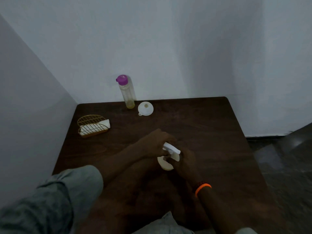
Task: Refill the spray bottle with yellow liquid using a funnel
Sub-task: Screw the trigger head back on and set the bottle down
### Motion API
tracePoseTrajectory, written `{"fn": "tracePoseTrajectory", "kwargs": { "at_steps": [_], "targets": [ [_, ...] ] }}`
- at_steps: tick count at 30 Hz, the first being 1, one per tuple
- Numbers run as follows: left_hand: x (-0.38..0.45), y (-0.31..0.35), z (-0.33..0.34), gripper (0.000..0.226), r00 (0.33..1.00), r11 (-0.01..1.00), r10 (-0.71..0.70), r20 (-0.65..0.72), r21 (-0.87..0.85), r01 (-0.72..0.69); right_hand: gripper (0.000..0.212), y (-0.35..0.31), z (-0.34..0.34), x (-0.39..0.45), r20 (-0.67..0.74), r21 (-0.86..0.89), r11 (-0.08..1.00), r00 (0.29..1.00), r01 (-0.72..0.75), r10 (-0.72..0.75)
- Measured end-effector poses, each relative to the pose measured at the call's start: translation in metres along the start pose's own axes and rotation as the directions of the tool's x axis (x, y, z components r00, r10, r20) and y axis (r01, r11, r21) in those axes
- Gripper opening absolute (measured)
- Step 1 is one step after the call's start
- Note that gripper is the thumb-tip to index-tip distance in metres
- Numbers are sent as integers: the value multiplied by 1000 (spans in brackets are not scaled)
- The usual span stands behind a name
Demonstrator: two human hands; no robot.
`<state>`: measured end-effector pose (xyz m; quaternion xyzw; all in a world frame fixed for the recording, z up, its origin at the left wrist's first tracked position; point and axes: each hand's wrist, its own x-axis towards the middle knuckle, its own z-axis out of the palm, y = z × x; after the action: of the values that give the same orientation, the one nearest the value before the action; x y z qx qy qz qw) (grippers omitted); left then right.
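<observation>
A pale spray bottle [166, 163] with a white trigger head [172, 148] stands near the middle of the dark wooden table [202, 125]. My left hand [155, 142] grips the trigger head from the left. My right hand [185, 161] wraps around the bottle's body from the right. At the back of the table stands a tall clear bottle [127, 93] with a purple cap and a little yellow liquid at its bottom. A white funnel [145, 108] lies just to the right of that bottle, mouth up.
A gold wire holder [92, 126] with white napkins sits at the table's left. Pale walls close in behind and to the left. The table's right edge drops to a dark floor [278, 157]. An orange band [202, 188] circles my right wrist.
</observation>
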<state>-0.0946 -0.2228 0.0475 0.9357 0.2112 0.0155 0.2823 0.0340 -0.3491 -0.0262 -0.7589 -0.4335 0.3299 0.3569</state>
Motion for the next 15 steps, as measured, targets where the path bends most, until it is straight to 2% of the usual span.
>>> {"fn": "tracePoseTrajectory", "kwargs": {
  "at_steps": [3, 6, 9, 12, 15],
  "targets": [
    [5, 2, -6, 31, 995, 994, 50, 88, 96, -58, 44, 3, 2, 1, -10, 3, 1000, 1000, 12, -12],
    [7, 3, -14, 34, 986, 991, 63, 153, 105, -79, 37, 1, 2, -1, -11, 9, 1000, 1000, -5, 5],
    [6, 8, -20, 37, 979, 989, 78, 188, 112, -100, 40, 1, 4, -1, -8, 6, 1000, 1000, -21, 21],
    [0, 7, -19, 57, 991, 992, 48, 122, 111, -62, 42, -3, 6, 0, -7, 5, 998, 998, -68, 68],
    [-17, -2, -8, 87, 997, 991, 6, -74, -132, -16, 36, -9, 0, -6, -44, -1, 999, 998, -44, 44]
  ]
}}
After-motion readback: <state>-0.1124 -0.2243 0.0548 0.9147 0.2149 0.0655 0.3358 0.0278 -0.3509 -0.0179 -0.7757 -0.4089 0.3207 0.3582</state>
